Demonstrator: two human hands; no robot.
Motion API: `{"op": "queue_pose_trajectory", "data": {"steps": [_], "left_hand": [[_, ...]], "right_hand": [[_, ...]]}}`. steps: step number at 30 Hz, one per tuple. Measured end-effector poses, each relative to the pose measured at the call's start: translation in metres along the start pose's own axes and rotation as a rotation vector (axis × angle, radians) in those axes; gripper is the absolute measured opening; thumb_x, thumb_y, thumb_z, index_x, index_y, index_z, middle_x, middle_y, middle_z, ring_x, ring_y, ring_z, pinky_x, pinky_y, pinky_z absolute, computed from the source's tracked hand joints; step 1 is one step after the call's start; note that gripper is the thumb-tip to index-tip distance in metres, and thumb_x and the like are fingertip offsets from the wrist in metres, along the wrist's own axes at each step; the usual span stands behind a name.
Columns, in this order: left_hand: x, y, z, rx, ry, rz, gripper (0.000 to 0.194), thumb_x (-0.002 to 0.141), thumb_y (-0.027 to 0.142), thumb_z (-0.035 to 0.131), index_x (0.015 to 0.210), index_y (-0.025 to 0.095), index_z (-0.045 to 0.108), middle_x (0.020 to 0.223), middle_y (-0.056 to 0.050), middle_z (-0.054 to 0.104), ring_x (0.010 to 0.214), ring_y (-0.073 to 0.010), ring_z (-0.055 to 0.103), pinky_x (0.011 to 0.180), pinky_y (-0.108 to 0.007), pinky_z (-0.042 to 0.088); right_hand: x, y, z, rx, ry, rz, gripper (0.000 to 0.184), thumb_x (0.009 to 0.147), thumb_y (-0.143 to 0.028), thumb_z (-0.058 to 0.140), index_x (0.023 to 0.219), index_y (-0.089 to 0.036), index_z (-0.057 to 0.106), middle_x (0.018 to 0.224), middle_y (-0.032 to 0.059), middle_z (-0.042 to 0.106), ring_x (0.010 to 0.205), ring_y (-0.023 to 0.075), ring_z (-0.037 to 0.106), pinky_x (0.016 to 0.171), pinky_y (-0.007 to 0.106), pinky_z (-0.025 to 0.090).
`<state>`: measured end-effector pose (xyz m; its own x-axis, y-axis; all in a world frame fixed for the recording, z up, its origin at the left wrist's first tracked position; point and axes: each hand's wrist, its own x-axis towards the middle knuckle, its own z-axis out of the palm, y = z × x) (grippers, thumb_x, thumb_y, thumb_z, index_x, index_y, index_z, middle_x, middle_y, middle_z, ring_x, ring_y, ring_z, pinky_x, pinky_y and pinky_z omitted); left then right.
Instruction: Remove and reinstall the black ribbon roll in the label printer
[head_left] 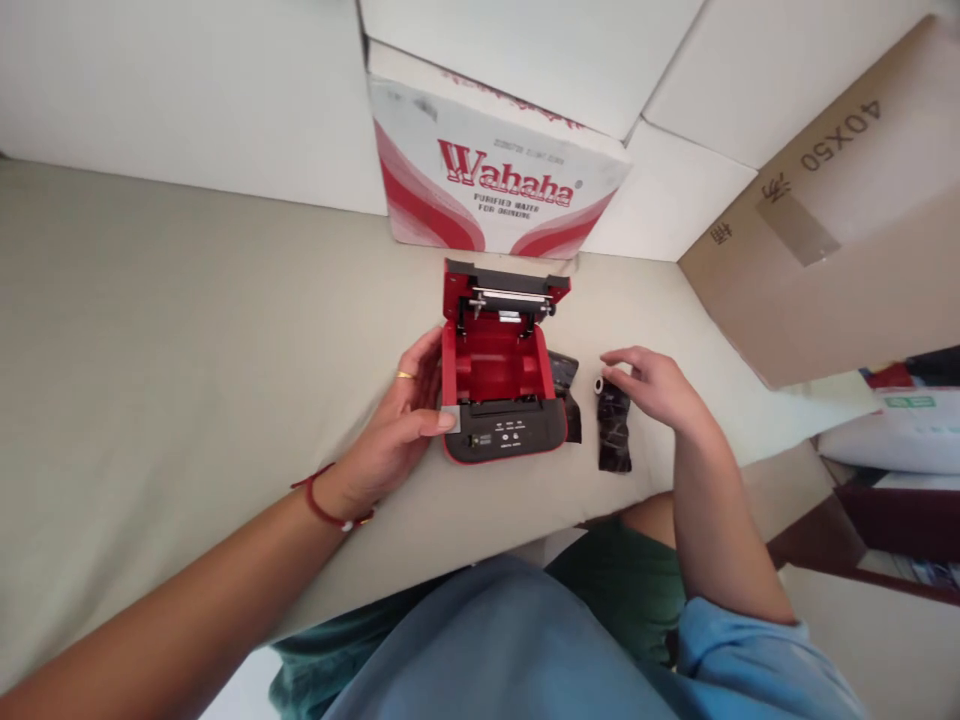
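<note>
A small red and black printer (501,385) sits on the beige table (187,330) with its lid (506,287) swung up and its red paper bay bare. My left hand (401,420) grips the printer's left side, thumb on its front corner. My right hand (651,385) hovers over a black plastic wrapper (614,432) lying to the printer's right, fingers curled around a small white paper roll (600,384) at the wrapper's top end. A second black wrapper (566,395) lies against the printer's right side.
A red and white "Wahaha" water carton (495,180) stands just behind the printer. A large brown cardboard box (840,210) fills the right side. White boxes (187,90) line the back. The table edge runs close to my lap.
</note>
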<state>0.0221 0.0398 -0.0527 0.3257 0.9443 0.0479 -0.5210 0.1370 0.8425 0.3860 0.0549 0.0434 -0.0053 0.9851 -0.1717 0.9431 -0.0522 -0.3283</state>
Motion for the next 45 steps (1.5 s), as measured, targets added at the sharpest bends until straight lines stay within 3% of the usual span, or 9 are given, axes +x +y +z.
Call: {"op": "queue_pose_trajectory", "data": {"steps": [9,13,18,20,23,26,29,38,45], "left_hand": [[0.001,-0.004,-0.007,0.029,-0.029,0.029,0.091,0.084,0.037,0.096,0.169,0.045,0.062,0.195,0.004,0.046,0.189,-0.0417,0.026,0.158,-0.065,0.022],[0.001,-0.003,-0.003,0.009,-0.036,0.031,0.096,0.084,0.036,0.095,0.172,0.043,0.059,0.194,0.001,0.048,0.187,-0.0432,0.030,0.156,-0.067,0.024],[0.002,-0.001,0.001,0.003,-0.037,0.020,0.101,0.083,0.036,0.093,0.176,0.039,0.054,0.193,-0.002,0.048,0.186,-0.0442,0.032,0.156,-0.068,0.024],[0.003,-0.001,0.000,0.009,-0.031,0.023,0.099,0.084,0.037,0.093,0.175,0.038,0.054,0.195,-0.003,0.045,0.186,-0.0443,0.031,0.156,-0.068,0.022],[0.003,-0.003,-0.001,0.009,-0.037,0.030,0.097,0.086,0.038,0.093,0.175,0.039,0.055,0.194,-0.002,0.046,0.186,-0.0442,0.031,0.156,-0.069,0.023],[0.003,-0.004,-0.003,0.017,-0.039,0.020,0.098,0.085,0.038,0.093,0.175,0.040,0.054,0.192,-0.002,0.050,0.185,-0.0435,0.033,0.155,-0.066,0.024],[0.004,-0.005,-0.004,0.020,-0.039,0.015,0.099,0.083,0.037,0.094,0.174,0.041,0.055,0.189,-0.004,0.052,0.184,-0.0436,0.034,0.154,-0.066,0.025],[0.003,-0.007,-0.004,0.017,-0.058,0.010,0.101,0.084,0.037,0.093,0.176,0.042,0.051,0.187,-0.004,0.054,0.177,-0.0440,0.043,0.151,-0.069,0.028],[0.002,-0.007,-0.003,0.014,-0.047,0.002,0.104,0.084,0.038,0.095,0.177,0.040,0.049,0.186,-0.006,0.056,0.184,-0.0437,0.035,0.155,-0.069,0.023]], "right_hand": [[0.030,-0.044,0.026,0.023,-0.107,-0.127,0.033,0.103,-0.020,0.080,0.134,-0.018,0.089,0.136,0.0142,0.089,0.113,0.0246,0.081,0.104,0.036,0.061],[-0.009,-0.028,-0.034,0.038,-0.233,-0.199,0.028,0.103,-0.033,0.082,0.126,-0.020,0.091,0.117,0.0095,0.091,0.092,0.0222,0.081,0.090,0.034,0.065],[-0.039,-0.028,-0.109,0.312,-0.407,-0.559,0.043,0.108,-0.068,0.082,0.122,-0.029,0.094,0.108,0.0094,0.090,0.090,0.0226,0.084,0.078,0.034,0.065],[-0.035,-0.051,-0.099,0.335,-0.409,-0.557,0.042,0.108,-0.065,0.083,0.126,-0.028,0.093,0.110,0.0092,0.090,0.087,0.0217,0.082,0.077,0.034,0.065],[-0.022,-0.103,-0.051,0.181,-0.243,-0.411,0.034,0.109,-0.043,0.080,0.137,-0.025,0.089,0.119,0.0090,0.089,0.082,0.0204,0.079,0.078,0.034,0.064],[-0.010,-0.149,-0.004,-0.130,-0.077,-0.288,0.034,0.111,-0.024,0.070,0.140,-0.022,0.087,0.134,0.0133,0.088,0.114,0.0303,0.084,0.101,0.042,0.065],[-0.004,-0.173,0.016,-0.377,-0.060,-0.196,0.045,0.115,-0.023,0.060,0.155,-0.022,0.079,0.151,0.0174,0.084,0.123,0.0374,0.084,0.101,0.047,0.064],[0.017,-0.185,0.018,-0.487,-0.123,-0.160,0.047,0.113,-0.023,0.066,0.160,-0.024,0.076,0.143,0.0173,0.088,0.125,0.0396,0.086,0.097,0.046,0.065],[-0.025,-0.137,0.014,0.075,0.041,-0.593,0.036,0.122,-0.034,0.062,0.149,-0.028,0.084,0.145,0.0107,0.090,0.127,0.0291,0.087,0.114,0.049,0.070]]}}
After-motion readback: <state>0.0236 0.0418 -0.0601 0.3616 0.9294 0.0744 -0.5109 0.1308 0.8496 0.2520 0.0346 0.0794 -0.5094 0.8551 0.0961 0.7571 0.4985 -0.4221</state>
